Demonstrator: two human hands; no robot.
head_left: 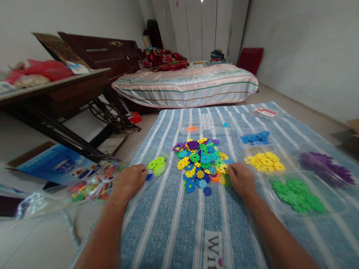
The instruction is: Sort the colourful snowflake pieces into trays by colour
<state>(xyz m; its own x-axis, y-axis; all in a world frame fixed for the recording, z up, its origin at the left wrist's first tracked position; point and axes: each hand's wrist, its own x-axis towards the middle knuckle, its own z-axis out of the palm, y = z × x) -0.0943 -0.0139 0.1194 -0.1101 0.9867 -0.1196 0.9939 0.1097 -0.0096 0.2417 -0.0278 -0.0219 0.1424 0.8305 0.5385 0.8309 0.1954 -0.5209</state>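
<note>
A mixed heap of notched plastic flower discs [200, 162] in many colours lies mid-table. At its right edge is my right hand [241, 180], fingers curled closed against the discs; what they hold is hidden. My left hand [131, 180] is closed beside a clear tub [166, 158] with several lime-green discs [157, 165]. A dark blue disc [149, 176] shows at its fingertips; I cannot tell whether it is gripped. To the right, clear tubs hold blue discs [255, 138], yellow discs [265, 161], purple discs [325, 166] and green discs [298, 196].
Behind the heap, clear tubs hold an orange disc [192, 129] and a light blue disc [226, 124]. A clear lid with a red label [266, 112] lies far right on the striped cloth [168, 239]. Bags of colourful pieces [98, 186] stand left, below table height. A bed [185, 86] is beyond.
</note>
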